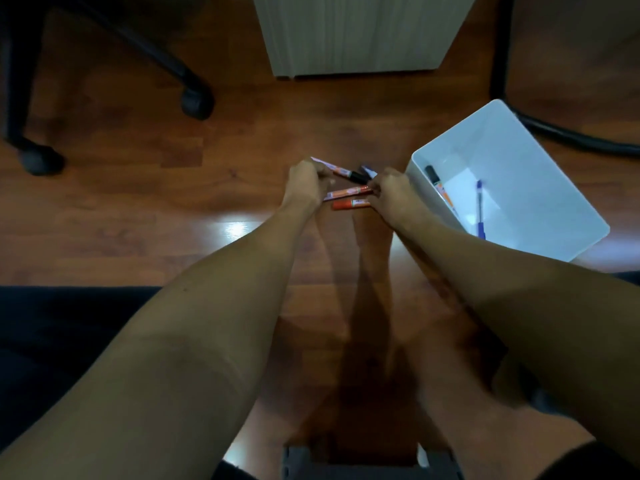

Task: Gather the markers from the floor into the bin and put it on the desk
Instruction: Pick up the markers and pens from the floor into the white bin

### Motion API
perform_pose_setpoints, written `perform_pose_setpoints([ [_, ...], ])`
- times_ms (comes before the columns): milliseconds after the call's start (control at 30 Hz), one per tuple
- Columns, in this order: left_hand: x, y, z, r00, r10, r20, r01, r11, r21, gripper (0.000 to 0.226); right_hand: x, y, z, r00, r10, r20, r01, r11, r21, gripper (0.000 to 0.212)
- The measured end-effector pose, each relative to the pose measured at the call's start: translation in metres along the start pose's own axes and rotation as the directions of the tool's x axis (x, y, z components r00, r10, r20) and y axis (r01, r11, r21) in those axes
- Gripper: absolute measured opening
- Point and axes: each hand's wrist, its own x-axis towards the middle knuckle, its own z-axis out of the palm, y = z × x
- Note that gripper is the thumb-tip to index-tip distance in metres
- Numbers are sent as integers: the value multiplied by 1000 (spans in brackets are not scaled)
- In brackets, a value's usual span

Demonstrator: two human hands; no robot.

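Several markers lie bunched on the wooden floor between my hands. My left hand (304, 180) is closed around a black-capped marker (341, 171) that sticks out both sides of the fist. My right hand (391, 192) pinches the end of a red marker (346, 192); a second red marker (349, 204) lies just below it, and a dark-capped one (367, 171) pokes up behind my right fingers. The white bin (540, 188) stands on the floor right of my right hand. Inside it lie a black-capped marker (437, 183) and a blue pen (480, 209).
An office chair base with castors (196, 102) stands at the back left. A pale cabinet (349, 36) is at the back centre, a black desk leg (498, 46) and cable (571, 138) behind the bin. My legs and feet fill the foreground.
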Motion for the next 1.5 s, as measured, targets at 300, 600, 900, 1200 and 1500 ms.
perform_pose_setpoints([
  [300,7,-13,26,980,61,188,-100,973,209,19,1,29,28,991,51,126,-49,999,-19,20],
  [600,-19,-22,11,996,-25,91,14,993,120,19,-28,21,10,997,15,71,-21,996,83,39],
  [900,-42,5,-46,998,30,-60,-28,999,26,19,-62,-7,-46,991,89,-101,-68,979,191,22],
  [1200,-64,87,-52,983,177,-46,-175,983,50,14,-95,19,-119,954,149,-260,-95,973,210,25],
  [1500,-68,167,4,934,347,89,-355,929,105,13,-128,92,-146,904,288,-316,-210,943,257,23],
])
